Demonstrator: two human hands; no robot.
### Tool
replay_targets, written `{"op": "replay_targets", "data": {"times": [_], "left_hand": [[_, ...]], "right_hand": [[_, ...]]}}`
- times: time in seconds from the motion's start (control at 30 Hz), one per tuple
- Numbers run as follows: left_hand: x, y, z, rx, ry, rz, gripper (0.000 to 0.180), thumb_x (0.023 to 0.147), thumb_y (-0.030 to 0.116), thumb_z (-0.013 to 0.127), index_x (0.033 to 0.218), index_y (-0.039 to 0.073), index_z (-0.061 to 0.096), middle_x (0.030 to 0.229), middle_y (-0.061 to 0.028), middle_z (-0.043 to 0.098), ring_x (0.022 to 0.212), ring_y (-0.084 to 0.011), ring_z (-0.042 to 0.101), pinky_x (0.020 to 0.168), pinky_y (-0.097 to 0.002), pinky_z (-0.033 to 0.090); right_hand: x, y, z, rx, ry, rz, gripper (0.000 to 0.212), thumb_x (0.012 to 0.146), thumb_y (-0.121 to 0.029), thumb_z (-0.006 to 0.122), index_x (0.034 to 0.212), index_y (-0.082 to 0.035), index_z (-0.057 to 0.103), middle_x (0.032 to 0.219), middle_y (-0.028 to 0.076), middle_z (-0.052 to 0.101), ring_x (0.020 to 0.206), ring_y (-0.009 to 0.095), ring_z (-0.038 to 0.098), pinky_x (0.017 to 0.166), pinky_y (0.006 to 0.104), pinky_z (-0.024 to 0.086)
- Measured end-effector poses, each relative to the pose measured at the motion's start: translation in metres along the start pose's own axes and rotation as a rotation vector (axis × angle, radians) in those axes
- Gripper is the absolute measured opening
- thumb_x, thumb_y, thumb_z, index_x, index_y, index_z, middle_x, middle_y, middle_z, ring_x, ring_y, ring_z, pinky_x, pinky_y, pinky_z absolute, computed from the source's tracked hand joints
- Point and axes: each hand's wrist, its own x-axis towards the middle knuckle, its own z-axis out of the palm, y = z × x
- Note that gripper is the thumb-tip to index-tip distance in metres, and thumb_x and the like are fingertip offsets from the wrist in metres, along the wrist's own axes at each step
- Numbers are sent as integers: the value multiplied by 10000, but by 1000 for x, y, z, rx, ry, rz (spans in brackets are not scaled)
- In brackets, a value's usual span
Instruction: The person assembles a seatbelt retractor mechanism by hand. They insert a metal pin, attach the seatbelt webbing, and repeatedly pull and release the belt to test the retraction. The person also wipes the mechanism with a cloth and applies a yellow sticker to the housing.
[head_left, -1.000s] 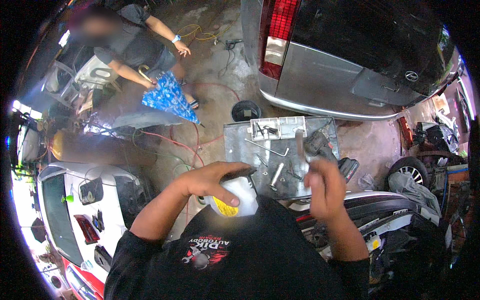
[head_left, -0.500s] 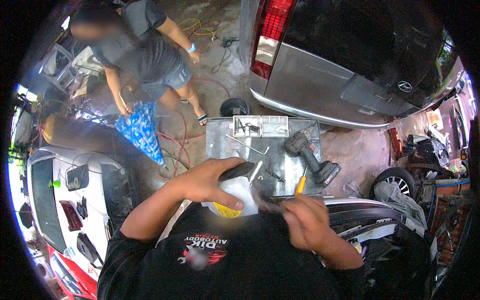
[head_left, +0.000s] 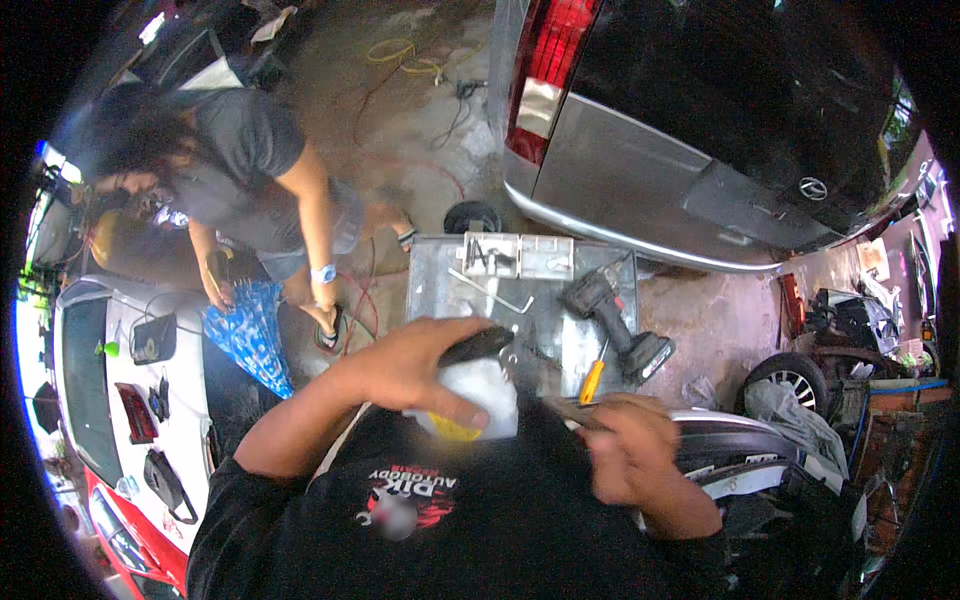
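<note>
White, with a yellow label (head_left: pixel 452 428) at its lower end, a piece (head_left: pixel 487 387) is sitting in the left hand (head_left: pixel 420 368) just off the near edge of the metal table (head_left: pixel 430 300); the fingers and thumb are clasping it firmly, a black part (head_left: pixel 478 347) is showing at its top, and any print on the label is blurring beyond reading. Near the table's near right corner, the right hand (head_left: pixel 638 448) is curling tightly around a thin object (head_left: pixel 572 410), though motion blur is hiding what it is. White and red lettering (head_left: pixel 415 488) is running upside down across the wearer's black shirt (head_left: pixel 540 510), nearer than the table. On the table, a cordless power tool (head_left: pixel 612 312) is lying with its battery (head_left: pixel 648 356) overhanging the right edge, pale marking too small to make out. A yellow-handled screwdriver (head_left: pixel 593 380) is resting at the near edge, while a parts case (head_left: pixel 518 257) is lying open along the far one. Beyond the table's far right, a grey vehicle (head_left: pixel 645 165) is displaying a silver emblem (head_left: pixel 813 188).
</note>
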Motion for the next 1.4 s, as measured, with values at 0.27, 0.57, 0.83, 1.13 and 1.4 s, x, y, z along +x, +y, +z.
{"op": "replay_targets", "data": {"times": [0.27, 0.57, 0.83, 1.13, 1.4], "left_hand": [[-6, -1, 6, -46, 118, -5, 1139, 669, 536, 953, 1503, -92, 497, 1409, -316, 628, 1319, -418, 619, 1148, -445, 451], [-20, -19, 17, -120, 175, -38, 1159, 658, 510, 965, 1518, -98, 482, 1396, -285, 653, 1310, -364, 631, 1151, -430, 451], [-25, -15, 17, -99, 180, -28, 1165, 643, 492, 982, 1525, -83, 485, 1440, -274, 630, 1341, -353, 610, 1171, -430, 434], [-35, -17, 13, -204, 179, -63, 1177, 631, 485, 986, 1545, -57, 479, 1495, -257, 596, 1400, -353, 565, 1209, -432, 394], [-51, -34, 17, -212, 249, 101, 1198, 628, 457, 987, 1524, -134, 453, 1507, -309, 568, 1409, -362, 558, 1204, -425, 393]], "right_hand": [[7, 16, 23, 145, -223, 274, 194, 1016, -188, 634, 889, -46, 669, 710, 106, 672, 613, 265, 660, 584, 380, 538], [-1, 23, 31, 89, -247, 274, 280, 1007, -301, 702, 911, -41, 662, 745, 136, 693, 632, 331, 695, 604, 441, 572], [6, 17, 33, -68, -220, 151, 199, 978, -224, 625, 893, -57, 694, 749, 100, 694, 665, 305, 711, 649, 421, 581], [15, 1, 16, 76, -154, -71, 212, 952, -266, 742, 910, -67, 681, 731, 105, 648, 622, 335, 674, 561, 461, 531], [14, 5, 35, 175, 46, -51, 160, 973, -167, 672, 946, -8, 670, 700, 95, 650, 613, 294, 672, 573, 414, 531]]}}
